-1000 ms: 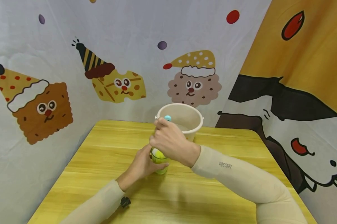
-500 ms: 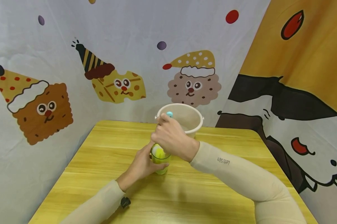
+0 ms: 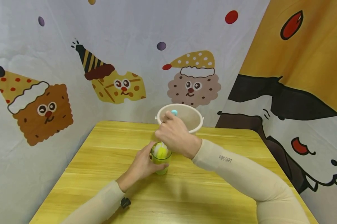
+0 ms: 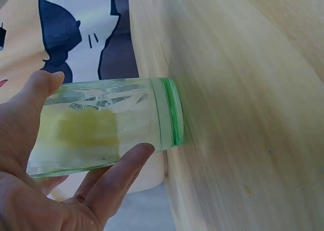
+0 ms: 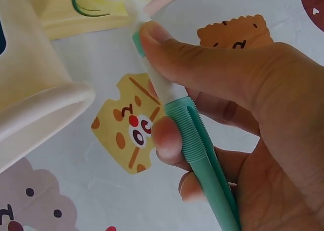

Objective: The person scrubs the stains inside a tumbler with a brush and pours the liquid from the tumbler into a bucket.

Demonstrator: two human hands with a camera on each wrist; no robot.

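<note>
A clear green-tinted glass (image 4: 136, 114) stands upright on the wooden table, gripped low on its side by my left hand (image 3: 141, 163), with thumb and fingers round it. Inside the glass is the yellow-and-white head (image 3: 161, 151) of a bottle brush (image 5: 187, 135), partly showing above the rim. My right hand (image 3: 177, 137) holds the brush's white and teal handle just over the glass, fingers wrapped around it. The light-blue handle end (image 3: 174, 112) pokes out above the right hand. In the right wrist view, the thumb presses along the handle near the brush head.
A cream bucket (image 3: 200, 128) stands close behind the right hand, near the table's far edge. The yellow wooden table (image 3: 210, 193) stretches around both forearms. A small black object (image 3: 125, 203) is at the left forearm. A cartoon-printed cloth (image 3: 146, 18) hangs behind.
My right hand has shifted slightly right and away from me, and the handle end has moved right with it. More of the brush head shows in the glass. The left hand stays in place.
</note>
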